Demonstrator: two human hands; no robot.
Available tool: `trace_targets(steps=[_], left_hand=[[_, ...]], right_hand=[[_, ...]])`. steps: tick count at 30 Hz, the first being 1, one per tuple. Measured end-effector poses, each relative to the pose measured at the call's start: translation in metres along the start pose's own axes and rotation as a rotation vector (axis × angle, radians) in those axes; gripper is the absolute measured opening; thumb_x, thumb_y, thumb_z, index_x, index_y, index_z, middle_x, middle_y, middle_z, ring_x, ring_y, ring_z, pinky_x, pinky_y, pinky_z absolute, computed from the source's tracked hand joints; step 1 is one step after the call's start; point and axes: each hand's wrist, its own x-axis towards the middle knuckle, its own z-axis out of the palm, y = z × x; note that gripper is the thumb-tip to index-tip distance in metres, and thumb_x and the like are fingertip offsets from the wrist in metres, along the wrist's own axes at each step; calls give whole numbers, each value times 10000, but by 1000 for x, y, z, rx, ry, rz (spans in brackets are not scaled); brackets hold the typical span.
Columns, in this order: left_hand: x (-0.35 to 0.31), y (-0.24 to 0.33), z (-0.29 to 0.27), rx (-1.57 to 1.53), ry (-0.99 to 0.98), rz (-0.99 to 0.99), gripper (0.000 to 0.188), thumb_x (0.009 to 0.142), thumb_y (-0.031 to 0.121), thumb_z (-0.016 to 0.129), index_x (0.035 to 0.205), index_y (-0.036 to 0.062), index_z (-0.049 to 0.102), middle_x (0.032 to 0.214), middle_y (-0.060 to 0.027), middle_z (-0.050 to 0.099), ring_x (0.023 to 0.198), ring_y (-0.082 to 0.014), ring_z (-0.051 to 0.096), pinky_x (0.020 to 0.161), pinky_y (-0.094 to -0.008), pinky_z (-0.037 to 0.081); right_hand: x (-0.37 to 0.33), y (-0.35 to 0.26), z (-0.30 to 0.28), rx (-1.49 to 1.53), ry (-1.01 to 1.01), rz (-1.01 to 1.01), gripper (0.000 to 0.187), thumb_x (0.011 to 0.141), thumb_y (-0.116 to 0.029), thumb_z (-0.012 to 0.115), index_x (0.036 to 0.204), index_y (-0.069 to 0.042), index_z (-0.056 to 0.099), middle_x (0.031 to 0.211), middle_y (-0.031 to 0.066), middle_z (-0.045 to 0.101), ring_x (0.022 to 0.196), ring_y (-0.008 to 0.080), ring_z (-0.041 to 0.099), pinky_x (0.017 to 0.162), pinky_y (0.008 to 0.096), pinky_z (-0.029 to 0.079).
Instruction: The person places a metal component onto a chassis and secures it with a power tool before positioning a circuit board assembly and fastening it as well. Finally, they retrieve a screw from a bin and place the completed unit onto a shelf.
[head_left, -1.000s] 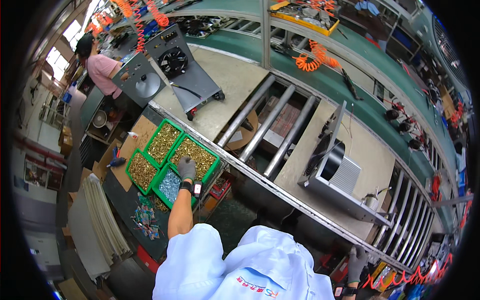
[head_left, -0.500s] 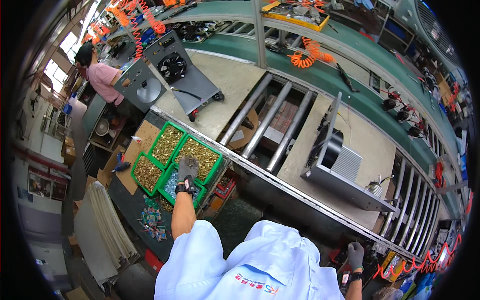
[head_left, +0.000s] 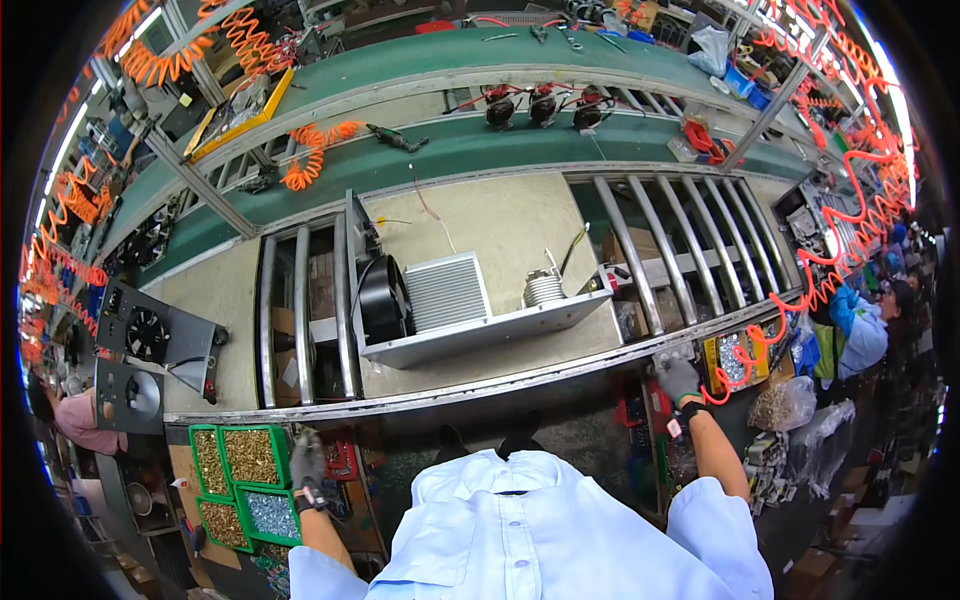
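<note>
My left hand (head_left: 308,462), in a grey glove, is beside the right side of the green bins, its fingers drawn together; what they hold is too small to make out. Three of these bins hold small brass-coloured parts (head_left: 250,456), and the fourth holds silvery-blue small parts (head_left: 270,514). My right hand (head_left: 679,377), also gloved in grey, reaches to the front edge of the roller line, left of a yellow box (head_left: 728,358) of small metal parts. Its fingers look apart, with nothing clear between them. Wide dark bands circle both wrists.
Before me, a grey metal chassis (head_left: 480,330) with a black fan (head_left: 385,298) and a finned block stands on a pale board. Bare rollers (head_left: 690,250) lie to its right. Another fan unit (head_left: 150,335) stands at left. An orange-red coiled hose (head_left: 740,350) hangs near my right hand.
The view has swung to the right. My left hand has come out of the brass-parts bin to its right side. My right hand has moved up and forward to the roller line's edge.
</note>
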Motion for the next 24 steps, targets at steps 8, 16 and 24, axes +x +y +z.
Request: trace_targets(steps=[8, 16, 24], left_hand=[[-90, -107, 175, 444, -309, -448, 282, 984, 323, 597, 1049, 48, 587, 802, -14, 541, 680, -124, 509, 590, -255, 433], [-141, -154, 314, 1093, -483, -424, 288, 998, 164, 543, 1186, -44, 609, 979, -98, 655, 771, -132, 643, 705, -252, 558], [-118, -220, 375, 1257, -715, -526, 315, 977, 308, 571, 1046, 11, 652, 845, -45, 644, 703, -111, 640, 629, -241, 547]], right_hand=[[54, 100, 56, 22, -498, 336, 757, 724, -563, 710, 1119, 80, 650, 1167, 314, 637, 1127, 412, 620, 947, 461, 500], [68, 118, 169, 704, -424, 501, 348, 759, -235, 736, 876, 73, 625, 769, 158, 654, 696, 289, 678, 583, 418, 568], [15, 91, 152, 252, -639, 281, 331, 771, -195, 685, 1013, 31, 678, 974, 225, 701, 930, 346, 697, 760, 449, 557]])
